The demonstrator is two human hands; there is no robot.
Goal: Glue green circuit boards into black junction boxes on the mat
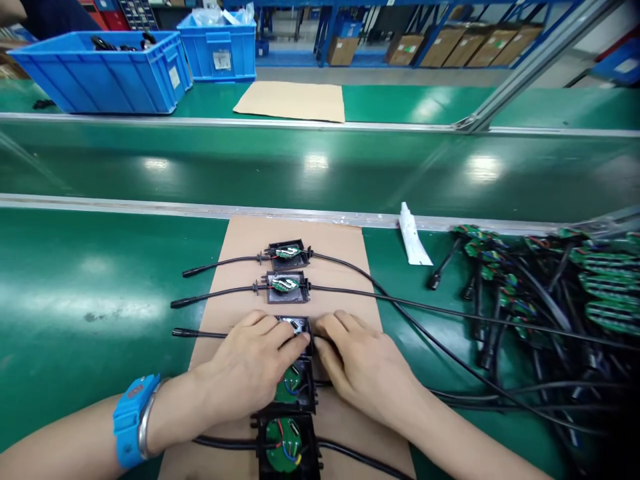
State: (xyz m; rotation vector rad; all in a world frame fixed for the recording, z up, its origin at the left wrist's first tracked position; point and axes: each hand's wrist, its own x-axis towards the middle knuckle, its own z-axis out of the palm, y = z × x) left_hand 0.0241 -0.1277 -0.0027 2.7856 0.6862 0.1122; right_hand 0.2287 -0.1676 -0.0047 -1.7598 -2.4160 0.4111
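Observation:
Several black plastic cases with green circuit boards lie in a column on a cardboard sheet [345,247], with black cables leaving both sides. My left hand [255,363] is closed on the third case from the back [299,325], fingers on its left side and thumb across its front. My right hand [363,363] is closed at that case's right end, its fingertips pinching the black cable there. Both hands hide much of this case. Nearer me are a case [295,383] partly under my left hand and a front case [287,447] with coloured wires showing. Two farther cases [287,253] hold tilted boards with white paste.
At right lies a pile of green circuit boards [613,287] and black cables. A white tube [414,237] rests near the metal rail. Beyond are blue bins [115,77], another cardboard sheet [295,100] and a slanted metal post [535,67]. Part of another person shows at top left.

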